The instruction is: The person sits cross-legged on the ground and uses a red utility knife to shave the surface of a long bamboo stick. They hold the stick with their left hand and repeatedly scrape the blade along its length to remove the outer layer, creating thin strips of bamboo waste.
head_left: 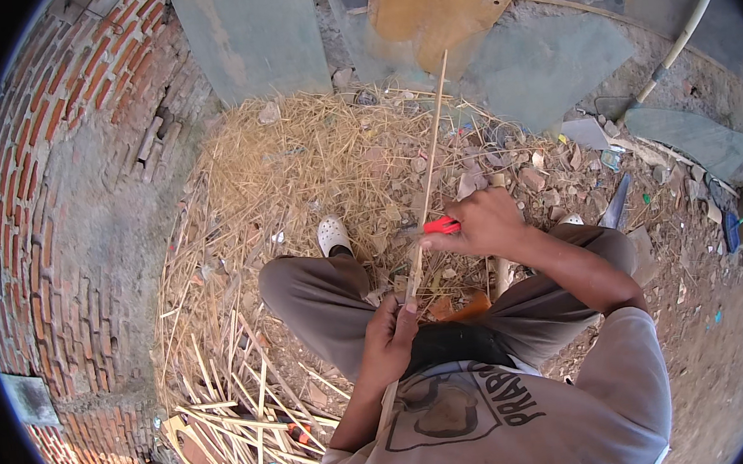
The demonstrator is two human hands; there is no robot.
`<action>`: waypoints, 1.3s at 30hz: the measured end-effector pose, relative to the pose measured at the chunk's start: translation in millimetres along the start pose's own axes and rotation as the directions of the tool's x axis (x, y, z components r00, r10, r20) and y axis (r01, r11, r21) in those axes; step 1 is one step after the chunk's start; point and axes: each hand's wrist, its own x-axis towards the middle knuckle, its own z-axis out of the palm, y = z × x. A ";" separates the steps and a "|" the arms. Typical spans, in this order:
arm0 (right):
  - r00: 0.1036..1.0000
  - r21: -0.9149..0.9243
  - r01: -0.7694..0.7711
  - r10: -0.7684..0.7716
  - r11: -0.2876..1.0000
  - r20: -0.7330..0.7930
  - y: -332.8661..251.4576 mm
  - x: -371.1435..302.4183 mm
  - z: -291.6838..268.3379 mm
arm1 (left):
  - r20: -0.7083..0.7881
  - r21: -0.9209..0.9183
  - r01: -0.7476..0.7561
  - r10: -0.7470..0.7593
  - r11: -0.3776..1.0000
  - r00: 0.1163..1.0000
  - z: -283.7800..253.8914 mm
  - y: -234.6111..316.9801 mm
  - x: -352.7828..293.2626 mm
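A long, thin strip of pale wood or bamboo point(435, 138) slants up and away from my lap. Its lower part is gripped in my left hand point(389, 336), with the thumb lying along it. My right hand point(487, 222) is closed around the red handle of a knife point(442, 225), held against the strip about midway along its length. The knife's blade is small and hard to make out where it crosses the strip. Below my left hand, the strip's lower end runs on beside my forearm and shirt.
Straw and shavings point(295, 163) cover the ground ahead, mixed with broken stones. Cut strips point(255, 419) lie piled at lower left. A brick wall point(59, 295) rises on the left. Grey sheets point(253, 39) and a tan board point(449, 4) lean at the back. My legs are spread apart.
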 end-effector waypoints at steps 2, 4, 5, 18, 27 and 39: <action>0.998 0.020 0.068 -0.068 0.997 0.000 -3.0 -2.1 -0.3 | -0.034 0.081 -0.027 0.030 0.996 0.999 -0.8 8.1 1.2; 0.996 0.013 0.085 -0.085 0.996 -0.001 -2.2 -4.8 1.5 | -0.045 0.136 -0.044 0.050 0.990 0.998 2.0 16.2 -1.9; 0.998 -0.006 0.068 -0.068 0.998 -0.005 3.6 -3.4 3.2 | -0.048 0.163 -0.039 0.047 0.986 0.998 1.9 15.1 -4.1; 0.880 -0.077 -0.473 0.465 0.878 -0.102 121.8 44.0 -25.8 | 0.077 0.299 0.012 -0.036 0.954 0.996 5.5 11.3 -24.6; 0.557 0.136 -0.784 0.783 0.606 -0.278 252.0 42.5 -41.6 | 0.304 0.302 -0.067 -0.029 0.951 0.952 5.2 7.4 -59.1; 0.980 0.009 0.171 -0.169 0.985 -0.105 14.6 5.2 -8.5 | 0.110 -0.215 0.114 -0.092 0.970 0.990 -3.8 18.5 12.8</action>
